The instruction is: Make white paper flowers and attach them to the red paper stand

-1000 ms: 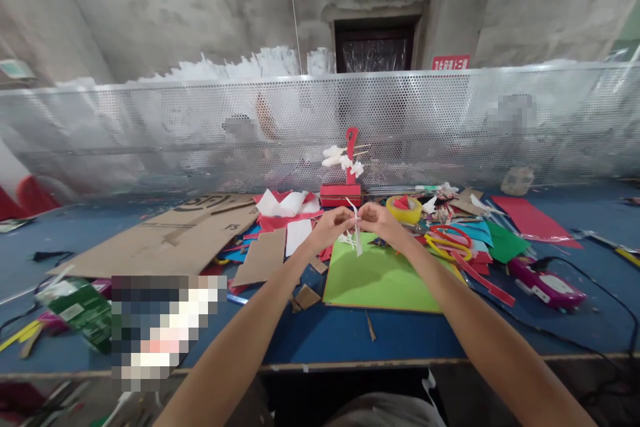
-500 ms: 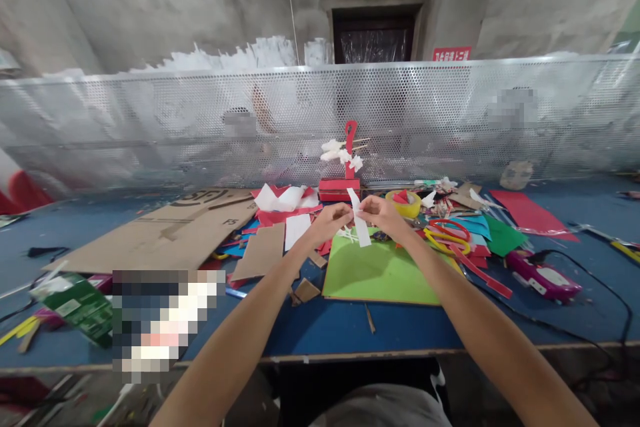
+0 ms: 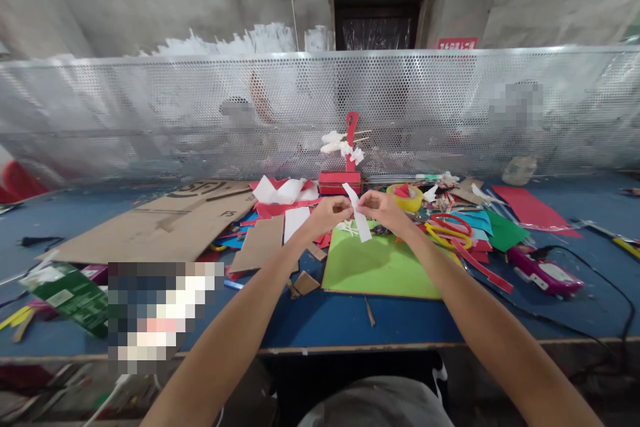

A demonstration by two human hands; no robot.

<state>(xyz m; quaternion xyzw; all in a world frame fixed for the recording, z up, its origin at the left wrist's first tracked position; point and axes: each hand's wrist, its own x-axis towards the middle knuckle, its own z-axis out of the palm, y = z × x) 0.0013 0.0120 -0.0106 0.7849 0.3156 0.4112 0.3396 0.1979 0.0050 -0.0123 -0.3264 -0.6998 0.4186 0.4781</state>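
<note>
A white paper strip (image 3: 362, 224) is pinched between my two hands, held above the far part of a lime-green sheet (image 3: 380, 267). My left hand (image 3: 330, 212) closes its fingertips on the strip's left edge. From the other side my right hand (image 3: 383, 207) grips it between thumb and fingers. The strip leans, its top toward the left. Just behind my hands stands a red box (image 3: 340, 182) with an upright red hooked piece (image 3: 351, 140); white tufts (image 3: 344, 148) on thin sticks are attached to it.
Flat cardboard (image 3: 150, 227) covers the left of the blue table (image 3: 320, 327). Yellow tape (image 3: 406, 199), yellow-and-red-handled scissors (image 3: 450, 235) and paper scraps lie to the right. A purple device (image 3: 545, 272) with a black cable sits farther right. A perforated metal screen (image 3: 175, 113) borders the back.
The view has tilted down slightly, so the scene sits higher in the picture. Both hands keep hold of the paper strip, which now leans a little more to the left.
</note>
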